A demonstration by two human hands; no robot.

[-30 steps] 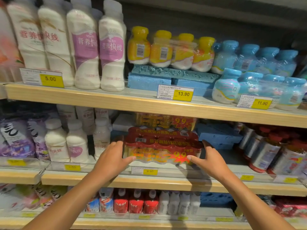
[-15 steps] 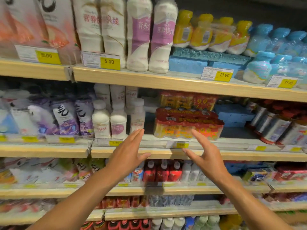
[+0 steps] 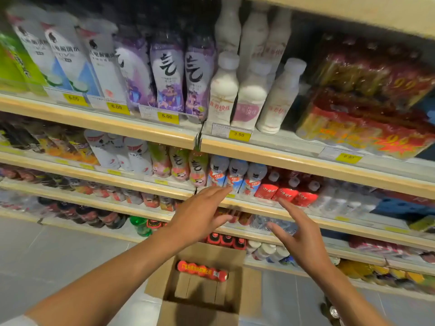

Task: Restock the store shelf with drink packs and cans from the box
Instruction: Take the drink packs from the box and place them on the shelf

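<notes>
Down in the cardboard box on the floor, against its far wall: a single shrink-wrapped drink pack, red, a row of rounded tops showing. Probably fairly heavy for its size, being full of liquid; stiff as a block, yet slick in the film. Best taken by both short ends, palms pressing inward, or scooped from beneath, never by loose wrap. Left hand and right hand both released, fingers spread, holding nothing, poised apart in the air above the box. Up at right on the shelf, matching stacked packs, red and yellow, with a "9.9" burst. Readable among the price tags: a 3.50 tag under white bottles, a 5.00 tag under purple bottles, "6.00" twice further left. Chinese print on the pack too blurred to read.
</notes>
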